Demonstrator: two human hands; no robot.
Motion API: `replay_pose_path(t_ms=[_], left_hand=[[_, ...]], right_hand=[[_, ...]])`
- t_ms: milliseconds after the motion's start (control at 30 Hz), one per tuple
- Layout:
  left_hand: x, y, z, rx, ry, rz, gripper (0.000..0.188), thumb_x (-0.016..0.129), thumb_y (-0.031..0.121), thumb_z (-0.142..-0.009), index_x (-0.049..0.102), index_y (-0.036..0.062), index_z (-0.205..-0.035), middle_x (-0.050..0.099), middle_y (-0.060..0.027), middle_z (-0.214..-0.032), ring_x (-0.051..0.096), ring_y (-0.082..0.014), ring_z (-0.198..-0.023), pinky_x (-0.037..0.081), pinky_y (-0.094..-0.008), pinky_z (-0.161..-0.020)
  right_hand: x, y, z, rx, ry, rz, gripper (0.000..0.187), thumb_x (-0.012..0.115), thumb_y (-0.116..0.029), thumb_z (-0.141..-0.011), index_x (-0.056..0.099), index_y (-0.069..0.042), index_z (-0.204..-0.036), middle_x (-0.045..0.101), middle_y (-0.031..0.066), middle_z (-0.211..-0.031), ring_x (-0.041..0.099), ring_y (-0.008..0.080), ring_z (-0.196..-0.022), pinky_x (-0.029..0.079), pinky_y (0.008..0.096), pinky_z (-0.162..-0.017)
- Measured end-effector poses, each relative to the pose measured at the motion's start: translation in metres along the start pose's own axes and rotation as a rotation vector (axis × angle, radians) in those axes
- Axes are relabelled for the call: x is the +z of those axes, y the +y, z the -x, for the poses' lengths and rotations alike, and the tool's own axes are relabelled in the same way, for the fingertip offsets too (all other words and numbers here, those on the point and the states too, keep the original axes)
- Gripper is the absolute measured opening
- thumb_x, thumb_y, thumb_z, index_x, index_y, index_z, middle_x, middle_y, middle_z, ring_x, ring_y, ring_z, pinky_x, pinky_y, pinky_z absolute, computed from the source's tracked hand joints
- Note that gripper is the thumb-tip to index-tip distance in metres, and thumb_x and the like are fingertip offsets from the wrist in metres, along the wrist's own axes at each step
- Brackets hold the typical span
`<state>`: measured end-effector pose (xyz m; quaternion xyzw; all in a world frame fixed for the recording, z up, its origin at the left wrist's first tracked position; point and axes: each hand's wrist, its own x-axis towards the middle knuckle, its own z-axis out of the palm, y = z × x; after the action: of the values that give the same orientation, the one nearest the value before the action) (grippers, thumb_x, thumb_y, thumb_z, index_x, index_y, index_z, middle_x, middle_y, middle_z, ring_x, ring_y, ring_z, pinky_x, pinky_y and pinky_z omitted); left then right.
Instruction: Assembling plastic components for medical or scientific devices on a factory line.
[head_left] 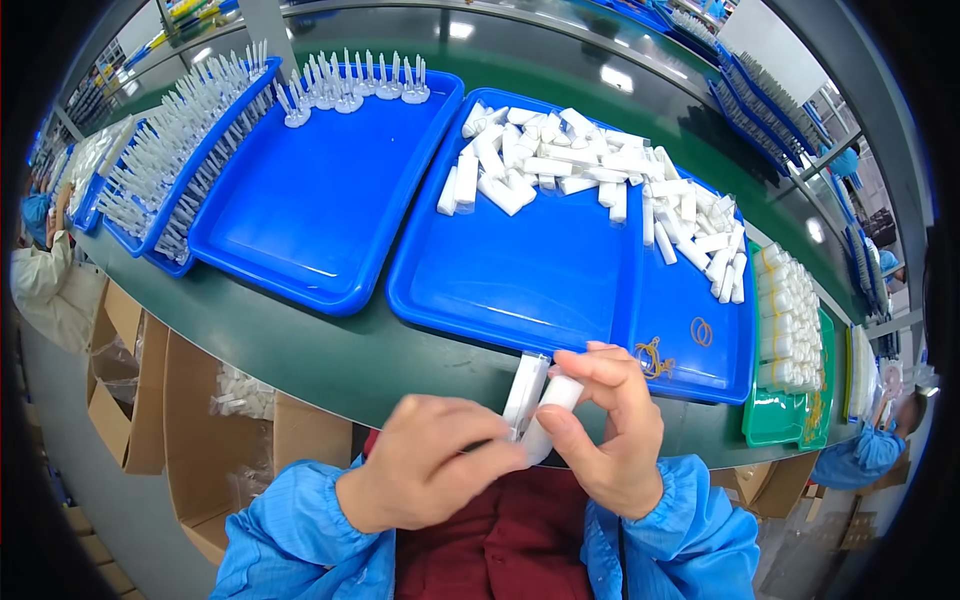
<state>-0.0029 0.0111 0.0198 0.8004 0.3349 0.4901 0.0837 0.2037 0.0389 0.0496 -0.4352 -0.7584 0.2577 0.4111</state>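
Observation:
Close to the table's front edge, my right hand pinches a white roll between thumb and fingers. Beside it a second white roll, in a clear wrapper, leans at a slant with its top near the blue tray's edge. My left hand has its fingers bent together at the lower ends of both rolls; its fingertips partly hide what they grip. Just beyond, in the blue tray, lies a heap of similar white wrapped rolls.
Right of it, another blue tray holds more rolls and rubber bands. A green tray carries bundled white rolls. Leftward, a blue tray has white spiked pieces. Cardboard boxes stand below; co-workers are nearby.

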Motion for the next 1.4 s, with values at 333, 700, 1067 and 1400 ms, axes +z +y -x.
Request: replay_pose_path(t_ms=[333,700,1067,1400], left_hand=[[-0.012,-0.008,0.018,-0.029,0.027,-0.138,0.034,0.084,0.015,-0.075,0.072,0.0113,-0.107,0.067,0.0016,-0.093,0.061,-0.0134,-0.073,0.040,-0.0287,-0.067],[-0.012,-0.006,0.028,-0.051,-0.280,-0.193,0.029,0.068,0.012,-0.083,0.071,0.0081,-0.111,0.063,-0.0011,-0.102,0.058,-0.0140,-0.082,0.040,-0.0300,-0.072],[-0.009,-0.011,0.029,-0.033,-0.293,-0.094,0.031,0.066,0.011,-0.085,0.069,0.0053,-0.115,0.063,-0.0039,-0.107,0.059,-0.0146,-0.083,0.040,-0.0298,-0.069],[-0.015,0.014,0.002,-0.012,-0.347,-0.005,0.034,0.072,0.011,-0.078,0.079,0.0143,-0.111,0.063,0.0035,-0.096,0.056,-0.0097,-0.073,0.038,-0.0278,-0.071]], right_hand=[[0.017,0.008,-0.050,-0.036,-0.133,-0.056,0.029,0.068,-0.005,-0.092,0.065,-0.004,-0.121,0.070,0.0090,-0.104,0.061,0.0250,-0.103,0.043,0.0378,-0.094],[0.049,0.083,-0.159,-0.748,-0.292,0.954,0.032,0.062,-0.009,-0.084,0.066,-0.002,-0.115,0.064,0.0047,-0.100,0.060,0.0208,-0.101,0.046,0.0346,-0.091],[-0.007,0.027,-0.091,0.150,-0.301,-0.026,0.031,0.075,-0.007,-0.091,0.059,-0.001,-0.117,0.063,0.0075,-0.086,0.070,0.0154,-0.078,0.055,0.0285,-0.064],[-0.009,0.007,-0.044,0.680,-0.213,-0.616,0.040,0.070,-0.018,-0.098,0.055,0.005,-0.127,0.065,0.0079,-0.081,0.066,0.0110,-0.063,0.055,0.0235,-0.055]])
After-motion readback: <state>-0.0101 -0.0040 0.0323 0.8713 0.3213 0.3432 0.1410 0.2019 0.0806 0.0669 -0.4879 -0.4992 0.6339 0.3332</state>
